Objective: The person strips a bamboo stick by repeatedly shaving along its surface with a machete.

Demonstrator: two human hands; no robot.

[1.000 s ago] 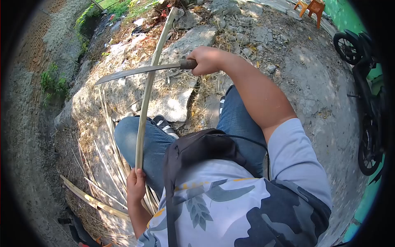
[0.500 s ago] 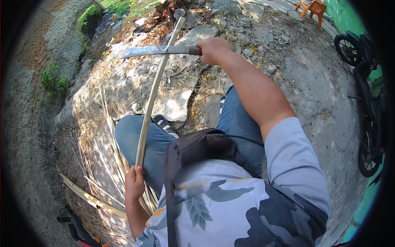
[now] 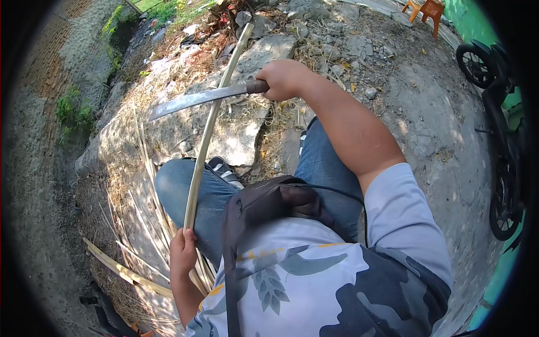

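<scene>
My right hand [image 3: 283,80] is closed round the brown handle of a long machete [image 3: 193,100], whose blade points left and lies across the upper half of a pale wooden strip [image 3: 206,137]. The lower end of that strip is pinched in my left hand [image 3: 183,247], beside my left knee. The strip slants up and to the right, passing over the jeans. Whether the blade's edge bites into the strip cannot be made out.
Thin cut strips [image 3: 149,224] and a broader split piece [image 3: 123,271] lie on the ground at the left. A black bag [image 3: 275,205] rests on my lap. Broken concrete [image 3: 238,135] is ahead. A motorcycle [image 3: 497,129] and orange chair [image 3: 432,14] stand at the right.
The machete first moved up along the strip with my right hand, then came back down toward me. The strip's top end has tilted slightly right since the earliest frame. My left hand has barely moved.
</scene>
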